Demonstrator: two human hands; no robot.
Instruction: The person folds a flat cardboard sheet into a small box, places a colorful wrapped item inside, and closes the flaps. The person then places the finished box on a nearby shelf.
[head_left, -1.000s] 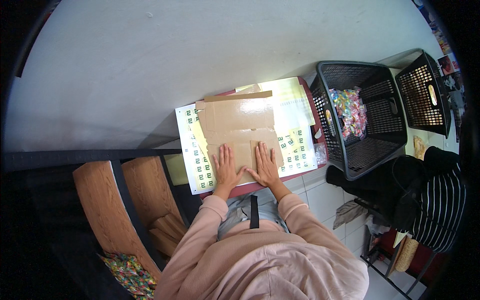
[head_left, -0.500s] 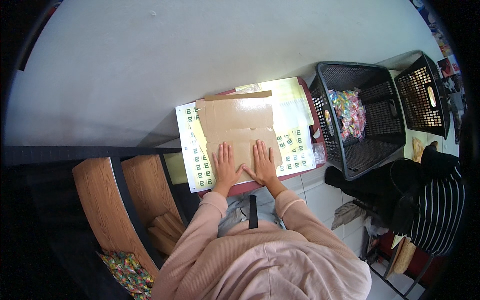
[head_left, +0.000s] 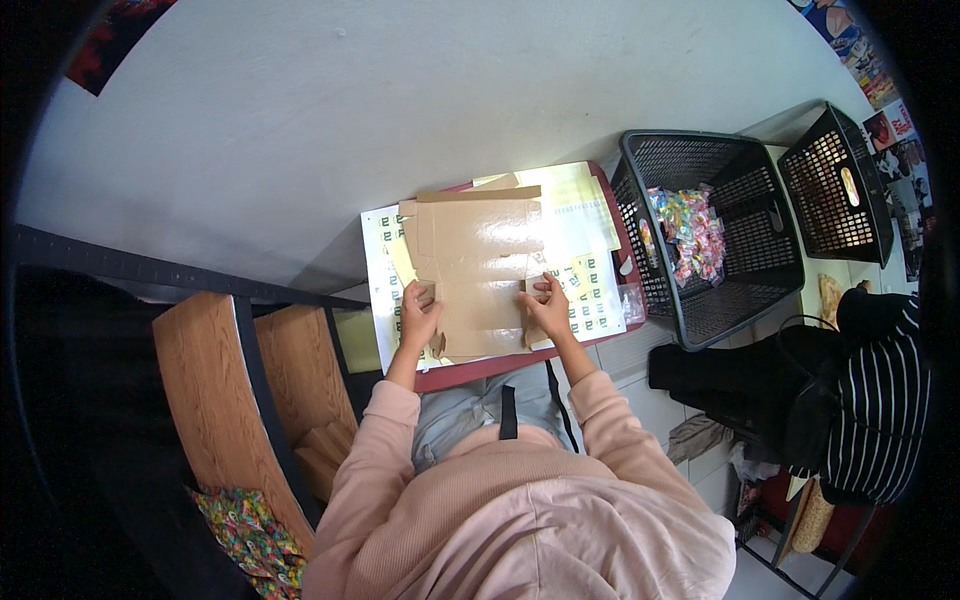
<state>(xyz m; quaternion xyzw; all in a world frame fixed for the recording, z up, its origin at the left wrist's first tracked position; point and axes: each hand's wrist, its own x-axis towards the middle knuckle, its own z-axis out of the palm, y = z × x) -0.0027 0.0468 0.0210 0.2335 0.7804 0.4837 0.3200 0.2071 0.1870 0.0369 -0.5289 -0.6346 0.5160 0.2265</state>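
left hand [head_left: 417, 308] pinching left edge of flat brown cardboard box blank [head_left: 478, 272] | right hand [head_left: 548, 303] gripping its right edge | blank lies on white sticker sheets [head_left: 592, 300] atop small red table [head_left: 470, 368] | earlier both palms pressed flat mid-blank; now moved outward to side flaps, suggesting folding begins | black mesh basket [head_left: 735, 290] with colourful sweets, far right

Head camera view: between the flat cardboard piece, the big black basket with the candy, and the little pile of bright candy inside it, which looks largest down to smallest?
1. Black basket
2. Flat cardboard piece, nearly as large, so these two are close
3. Pile of bright candy, clearly smallest
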